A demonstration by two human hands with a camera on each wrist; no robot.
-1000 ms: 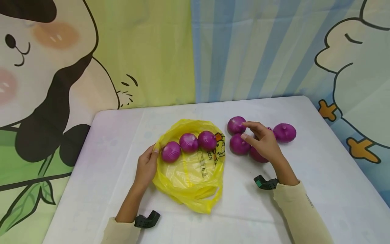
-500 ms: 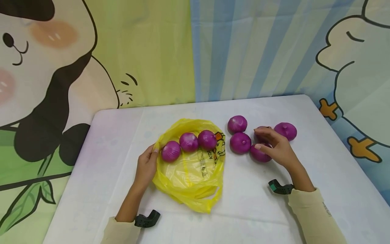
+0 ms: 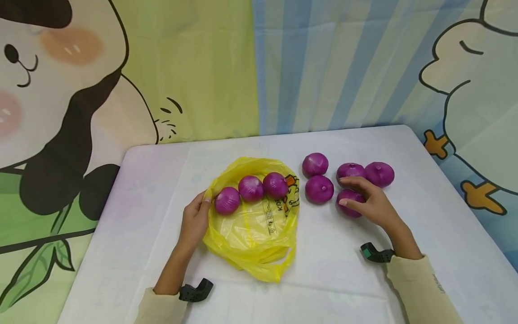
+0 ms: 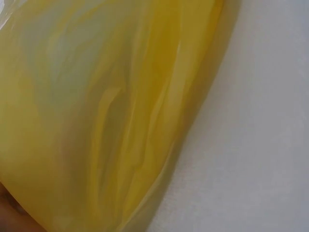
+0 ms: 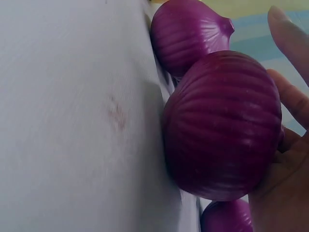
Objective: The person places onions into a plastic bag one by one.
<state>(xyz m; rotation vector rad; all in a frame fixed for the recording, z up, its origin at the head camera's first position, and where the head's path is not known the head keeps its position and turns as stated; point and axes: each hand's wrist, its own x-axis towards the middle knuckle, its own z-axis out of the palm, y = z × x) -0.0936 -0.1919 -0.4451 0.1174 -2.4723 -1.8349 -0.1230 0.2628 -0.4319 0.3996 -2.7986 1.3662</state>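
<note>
In the head view, my left hand [image 3: 195, 218] pinches the left rim of a yellow plastic bag [image 3: 251, 252] lying with its mouth spread. Three purple onions [image 3: 251, 189] rest inside, along its far side. The bag's yellow film [image 4: 130, 111] fills much of the left wrist view, a bit of hand at its corner. My right hand [image 3: 370, 202] arches over the nearest onion [image 3: 349, 208] of the group outside the bag, thumb overlapping it and index finger above it. In the right wrist view that onion [image 5: 222, 125] sits beside the palm, upper fingers extended past it.
Two onions [image 3: 319, 189] lie between bag and right hand. Another onion [image 3: 350, 170] and the far right onion [image 3: 379, 174] sit side by side behind the hand. A white cloth covers the table [image 3: 323, 279]; a printed curtain [image 3: 226, 67] hangs behind its far edge.
My right hand has moved right and slightly nearer, from the left onions to the nearest one, which has shifted a little right. My left hand and the bag have stayed put.
</note>
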